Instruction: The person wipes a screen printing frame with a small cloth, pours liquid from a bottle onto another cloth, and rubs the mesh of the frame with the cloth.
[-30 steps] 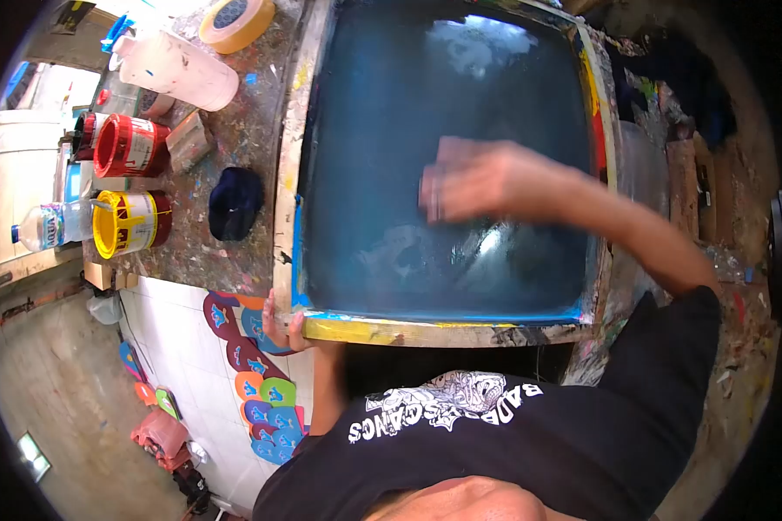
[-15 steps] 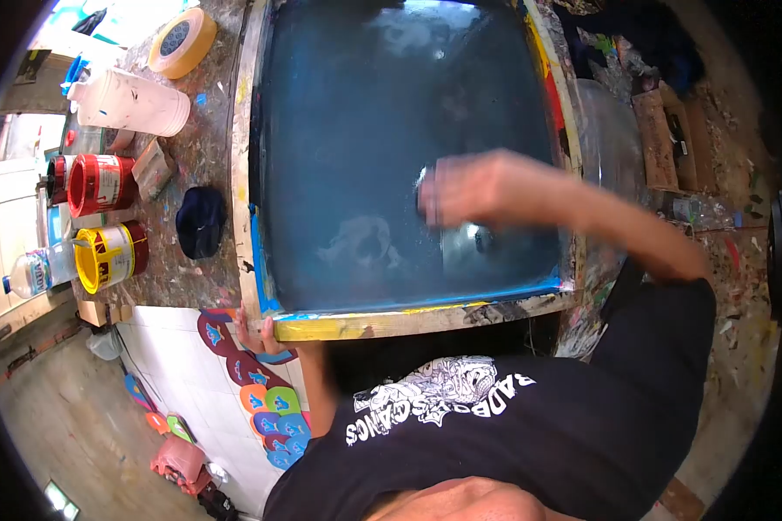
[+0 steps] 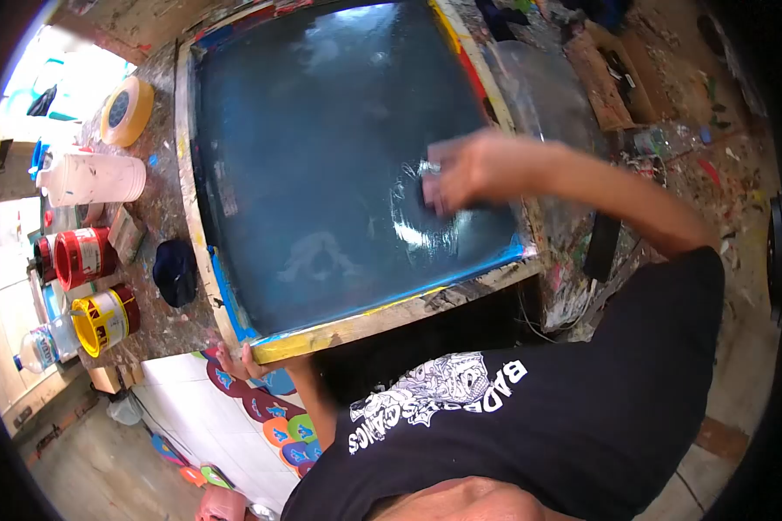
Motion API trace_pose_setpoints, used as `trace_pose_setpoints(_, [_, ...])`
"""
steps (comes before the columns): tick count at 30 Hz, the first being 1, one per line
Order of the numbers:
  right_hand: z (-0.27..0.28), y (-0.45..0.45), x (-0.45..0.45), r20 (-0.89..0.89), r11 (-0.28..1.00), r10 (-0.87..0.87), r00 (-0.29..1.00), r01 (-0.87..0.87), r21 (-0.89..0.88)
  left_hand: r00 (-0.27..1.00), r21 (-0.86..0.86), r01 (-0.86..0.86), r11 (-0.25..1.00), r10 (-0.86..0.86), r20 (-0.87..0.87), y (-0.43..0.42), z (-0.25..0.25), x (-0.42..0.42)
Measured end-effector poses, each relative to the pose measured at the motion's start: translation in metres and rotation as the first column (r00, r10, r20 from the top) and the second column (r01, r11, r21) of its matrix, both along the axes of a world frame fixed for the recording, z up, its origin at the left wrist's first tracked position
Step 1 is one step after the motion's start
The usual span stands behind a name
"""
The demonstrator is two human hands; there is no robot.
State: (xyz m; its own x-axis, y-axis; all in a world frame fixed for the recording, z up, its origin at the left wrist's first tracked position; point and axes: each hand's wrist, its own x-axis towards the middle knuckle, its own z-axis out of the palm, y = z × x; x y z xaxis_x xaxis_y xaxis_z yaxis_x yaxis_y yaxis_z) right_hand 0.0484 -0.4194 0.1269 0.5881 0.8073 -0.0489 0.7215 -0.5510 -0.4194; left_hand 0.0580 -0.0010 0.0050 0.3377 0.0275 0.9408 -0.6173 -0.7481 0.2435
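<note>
Screen [image 3: 295, 165] overhangs the table [image 3: 169, 334]; I judge the left hand [image 3: 241, 360], fingers curled round its near corner, steadies it. The right hand [image 3: 469, 174], bunched by the wet patch [image 3: 413, 233], blurs: I can't tell what it pinches.

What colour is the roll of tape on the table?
The roll of tape is pale yellow-orange; it shows best in the head view.
</note>
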Motion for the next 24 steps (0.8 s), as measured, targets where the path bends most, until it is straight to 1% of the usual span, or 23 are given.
trace_pose_setpoints(1, [0.003, -0.016, 0.017, 0.162, 0.987, -0.102, 0.982, 0.120, -0.110, 1.000, -0.003, 0.007, 1.000, -0.007, -0.001, 0.000, 0.000, -0.002])
trace_pose_setpoints(2, [0.001, -0.015, 0.008, 0.159, 0.986, -0.106, 0.981, 0.124, -0.109, 1.000, -0.003, 0.008, 1.000, -0.008, -0.001, 0.001, -0.001, -0.003])
trace_pose_setpoints(5, [0.008, 0.013, -0.018, 0.019, 0.991, -0.130, 0.991, 0.130, -0.031, 1.000, 0.002, 0.012, 1.000, -0.012, 0.002, 0.002, -0.001, -0.004])
trace_pose_setpoints(6, [0.003, 0.024, -0.040, 0.007, 1.000, -0.027, 1.000, 0.027, 0.013, 1.000, 0.003, 0.012, 1.000, -0.012, 0.005, 0.003, -0.001, -0.005])
trace_pose_setpoints(7, [0.006, 0.018, -0.042, 0.017, 0.999, -0.032, 0.999, 0.031, 0.012, 1.000, 0.006, 0.014, 1.000, -0.014, 0.004, 0.003, -0.002, -0.004])
trace_pose_setpoints(9, [0.015, 0.008, -0.049, -0.167, 0.998, -0.063, 0.984, 0.065, 0.003, 1.000, 0.009, 0.025, 1.000, -0.025, 0.007, 0.004, -0.003, -0.004])
trace_pose_setpoints(10, [0.004, -0.011, -0.035, 0.030, 0.982, -0.093, 0.995, 0.097, -0.160, 1.000, 0.007, 0.029, 1.000, -0.029, 0.006, 0.004, -0.003, -0.005])
trace_pose_setpoints(11, [0.007, -0.028, -0.018, 0.130, 0.963, -0.164, 0.978, 0.187, -0.195, 0.999, 0.006, 0.032, 0.999, -0.032, 0.006, 0.004, -0.004, -0.006])
trace_pose_setpoints(13, [-0.011, -0.030, -0.024, 0.335, 0.931, -0.237, 0.912, 0.312, -0.189, 0.999, 0.007, 0.034, 0.999, -0.034, 0.006, 0.005, -0.005, -0.007])
trace_pose_setpoints(14, [0.003, -0.008, -0.036, 0.153, 0.885, -0.321, 0.935, 0.354, -0.303, 0.999, 0.008, 0.036, 0.999, -0.036, 0.006, 0.006, -0.004, -0.007])
trace_pose_setpoints(15, [0.016, 0.023, -0.057, -0.024, 0.830, -0.414, 0.910, 0.366, -0.420, 0.999, 0.012, 0.043, 0.999, -0.043, 0.001, 0.005, -0.005, -0.007])
trace_pose_setpoints(16, [0.017, 0.030, -0.080, -0.061, 0.899, -0.344, 0.937, 0.310, -0.308, 0.999, 0.015, 0.043, 0.999, -0.043, -0.002, 0.005, -0.006, -0.007])
trace_pose_setpoints(17, [0.009, 0.034, -0.097, 0.069, 0.940, -0.276, 0.959, 0.284, -0.187, 0.999, 0.014, 0.044, 0.999, -0.044, -0.002, 0.005, -0.006, -0.006])
trace_pose_setpoints(19, [0.004, 0.012, -0.090, 0.225, 0.905, -0.224, 0.948, 0.288, -0.313, 0.999, 0.017, 0.044, 0.999, -0.044, -0.008, 0.005, -0.006, -0.006])
trace_pose_setpoints(21, [-0.013, -0.012, -0.054, 0.465, 0.818, -0.344, 0.816, 0.504, -0.279, 0.998, 0.016, 0.054, 0.998, -0.054, -0.010, 0.004, -0.007, -0.008])
trace_pose_setpoints(22, [-0.018, -0.009, -0.035, 0.469, 0.815, -0.345, 0.813, 0.508, -0.280, 0.998, 0.014, 0.055, 0.998, -0.055, -0.010, 0.004, -0.007, -0.008])
trace_pose_setpoints(24, [-0.023, -0.002, -0.003, 0.475, 0.742, -0.479, 0.738, 0.630, -0.230, 0.998, 0.011, 0.061, 0.998, -0.060, -0.011, 0.003, -0.008, -0.009])
